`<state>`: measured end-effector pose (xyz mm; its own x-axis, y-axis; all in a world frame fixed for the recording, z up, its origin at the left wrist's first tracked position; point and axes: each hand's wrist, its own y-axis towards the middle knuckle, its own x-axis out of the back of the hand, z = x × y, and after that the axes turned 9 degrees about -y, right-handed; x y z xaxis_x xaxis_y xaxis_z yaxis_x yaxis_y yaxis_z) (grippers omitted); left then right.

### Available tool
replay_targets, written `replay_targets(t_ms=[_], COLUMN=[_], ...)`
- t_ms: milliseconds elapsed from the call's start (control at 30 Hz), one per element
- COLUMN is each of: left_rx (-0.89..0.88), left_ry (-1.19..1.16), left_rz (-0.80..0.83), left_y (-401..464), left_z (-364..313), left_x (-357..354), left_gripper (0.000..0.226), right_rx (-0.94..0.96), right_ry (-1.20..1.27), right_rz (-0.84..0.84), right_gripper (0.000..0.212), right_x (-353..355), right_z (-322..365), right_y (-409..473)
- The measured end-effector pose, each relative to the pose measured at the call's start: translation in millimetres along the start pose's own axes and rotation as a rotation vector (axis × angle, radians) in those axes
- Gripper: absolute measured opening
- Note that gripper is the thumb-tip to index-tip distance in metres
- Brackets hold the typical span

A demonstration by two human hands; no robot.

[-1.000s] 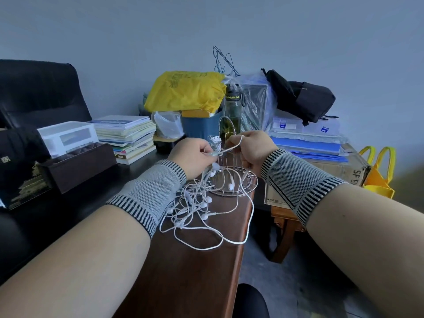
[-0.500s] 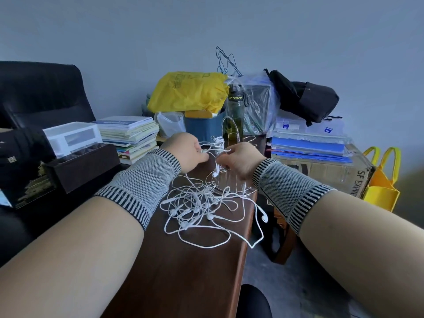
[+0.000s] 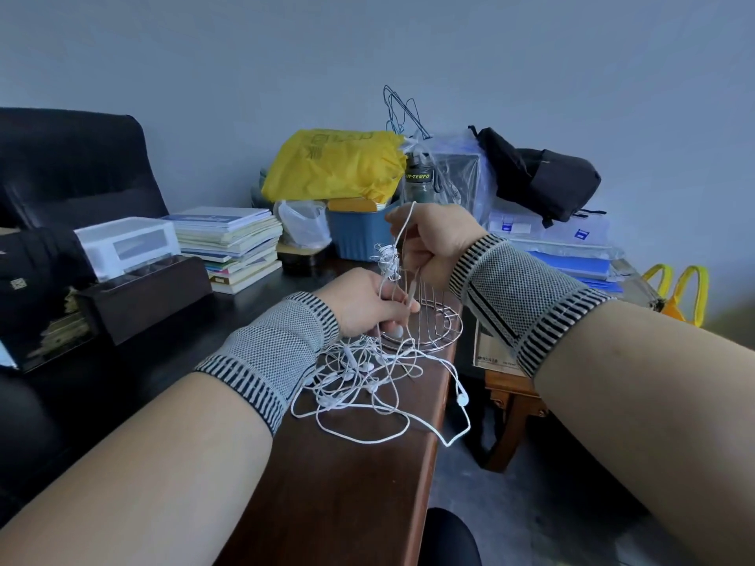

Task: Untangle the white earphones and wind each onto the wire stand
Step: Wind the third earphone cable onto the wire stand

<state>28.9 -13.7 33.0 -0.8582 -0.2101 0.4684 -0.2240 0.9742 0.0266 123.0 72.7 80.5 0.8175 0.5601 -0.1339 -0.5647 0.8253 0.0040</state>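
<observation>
Head view: right hand [image 3: 435, 243] pinches a cord high while left hand [image 3: 363, 306] grips strands by the wire stand [image 3: 425, 328], apparently tensioning white earphones [image 3: 367, 381] near the desk's right edge for winding.

Tangled white earphones [image 3: 367, 377] beside wire stand [image 3: 425, 320]

The light is dim, soft and bluish, with no clear source, so the grey wall [image 3: 531, 55] darkens toward the corners and shadows under the forearms on the brown tabletop [image 3: 347, 484] are faint and edgeless. The wide-angle lens swells the forearms at the lower corners and bends the scene outward, and the far right edge around the yellow bag [image 3: 682, 296] is smeared. The left hand [image 3: 363, 304] and the white earphones [image 3: 367, 381] beneath it are slightly motion-blurred, while the black chair [image 3: 73, 165] sinks into near-featureless dark with a dull sheen.
</observation>
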Motion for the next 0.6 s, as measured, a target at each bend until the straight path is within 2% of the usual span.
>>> replay_targets(t_ms=[100,200,333,433,500,567,600], left_rx=[-0.007,0.009,0.045,0.038,0.029,0.016,0.011], left_ry=[0.02,-0.018,-0.373,-0.642,-0.755,-0.838,-0.868], left_rz=[0.027,0.013,-0.038,-0.059,-0.077,-0.097,-0.111], left_y=[-2.5,-1.9,-0.5,-1.0,-0.5,-0.5,-0.8], left_z=[-2.8,-4.1,-1.7,-1.5,-4.2,-8.0,-10.0], left_x=[-5.0,-6.9,0.1,8.9,11.2,10.8,10.1], left_gripper=[0.015,0.025,0.015,0.014,0.017,0.018,0.019], right_rx=[0.023,0.084,0.042,-0.022,-0.053,-0.078,-0.086], right_ry=[0.05,0.001,-0.042,0.016,-0.046,-0.216,-0.268], right_rz=[-0.012,0.011,0.1,-0.024,-0.05,0.035,0.107], right_gripper=[0.021,0.007,0.009,0.005,0.009,0.026,0.027], right_x=[0.8,2.7,21.6,38.4,44.1,44.3,42.2], right_z=[-1.6,-5.7,-14.6,-22.1,-29.7,-40.3,-44.9], right_y=[2.8,0.2,-4.6,-2.1,-3.0,-7.6,-11.8])
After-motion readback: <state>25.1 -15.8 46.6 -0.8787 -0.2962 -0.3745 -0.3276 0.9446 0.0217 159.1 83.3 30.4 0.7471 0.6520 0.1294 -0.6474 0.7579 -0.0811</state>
